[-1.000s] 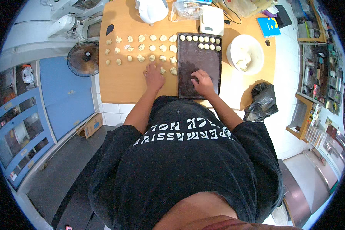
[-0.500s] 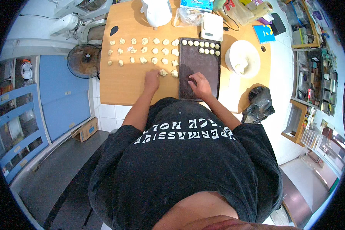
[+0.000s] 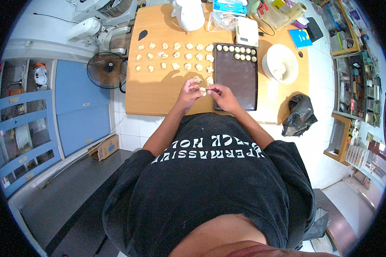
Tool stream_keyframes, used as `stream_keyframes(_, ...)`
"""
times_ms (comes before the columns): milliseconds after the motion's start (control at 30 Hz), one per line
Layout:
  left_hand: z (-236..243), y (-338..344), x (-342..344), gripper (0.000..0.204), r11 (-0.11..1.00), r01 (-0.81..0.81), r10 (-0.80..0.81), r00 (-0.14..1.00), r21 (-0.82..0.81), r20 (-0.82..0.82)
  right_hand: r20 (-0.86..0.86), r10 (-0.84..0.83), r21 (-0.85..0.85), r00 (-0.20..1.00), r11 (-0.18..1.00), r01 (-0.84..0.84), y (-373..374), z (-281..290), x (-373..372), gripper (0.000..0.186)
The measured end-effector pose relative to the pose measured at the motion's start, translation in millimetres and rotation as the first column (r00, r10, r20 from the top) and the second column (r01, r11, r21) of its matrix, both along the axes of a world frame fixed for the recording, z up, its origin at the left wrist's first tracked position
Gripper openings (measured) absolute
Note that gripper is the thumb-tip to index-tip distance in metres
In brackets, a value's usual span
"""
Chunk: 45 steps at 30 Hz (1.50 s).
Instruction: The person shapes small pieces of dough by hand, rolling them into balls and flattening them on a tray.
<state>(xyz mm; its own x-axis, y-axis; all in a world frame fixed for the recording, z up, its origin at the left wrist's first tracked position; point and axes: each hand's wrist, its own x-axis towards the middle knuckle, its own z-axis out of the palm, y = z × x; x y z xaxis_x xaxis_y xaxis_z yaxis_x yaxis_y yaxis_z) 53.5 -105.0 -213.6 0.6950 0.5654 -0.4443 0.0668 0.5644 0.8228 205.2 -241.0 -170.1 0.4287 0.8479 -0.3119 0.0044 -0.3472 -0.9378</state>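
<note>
A small piece of pale dough (image 3: 203, 91) is held between my two hands above the table's near edge. My left hand (image 3: 189, 97) is closed round its left side with thumb and fingers. From the right, the fingertips of my right hand (image 3: 224, 97) pinch it too. Just beyond lie two rough dough pieces, one of them (image 3: 209, 80) beside the tray's left edge. Rows of more uneven dough lumps (image 3: 176, 66) spread over the wooden table to the left. The dark baking tray (image 3: 236, 81) carries several smooth round dough balls (image 3: 242, 56) along its far end.
Right of the tray stands a white bowl (image 3: 268, 64) with dough inside. A white kitchen scale (image 3: 247, 36) sits behind the tray, near a white appliance (image 3: 191, 17). A black plastic bag (image 3: 299, 115) is at the table's right edge. A fan (image 3: 107, 70) stands left of the table (image 3: 148, 92).
My left hand has moved right from the table and lifted. My right hand has come off the tray to meet it, and both now grip a dough piece. The view has shifted slightly.
</note>
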Motion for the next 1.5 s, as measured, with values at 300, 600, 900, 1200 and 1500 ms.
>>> stream_keyframes(300,28.3,23.7,-35.8,0.055,0.963,0.085,-0.051,0.989,-0.256,0.139,-0.189,-0.152,0.141,0.97,0.974,0.18,21.7,-0.7,-49.2,0.019)
stream_keyframes(600,39.3,79.1,-99.5,0.038,0.931,0.337,-0.332,0.941,0.142,-0.056,-0.137,-0.227,0.057,0.964,0.97,0.237,72.7,9.1,-120.9,0.019)
stream_keyframes(900,46.5,139.9,-142.8,0.033,0.865,0.45,-0.454,0.89,0.225,-0.035,-0.328,-0.36,0.042,0.873,0.918,0.394,117.7,23.7,-179.8,0.018)
stream_keyframes(1200,66.0,188.9,-176.4,0.036,0.936,0.346,-0.351,0.932,0.067,0.094,-0.45,-0.371,0.087,0.812,0.887,0.454,167.5,25.1,-209.2,0.016)
stream_keyframes(1500,77.2,224.8,-196.4,0.023,0.838,0.453,-0.437,0.891,0.303,-0.125,-0.375,-0.324,0.09,0.869,0.92,0.382,197.2,32.8,-220.3,0.013)
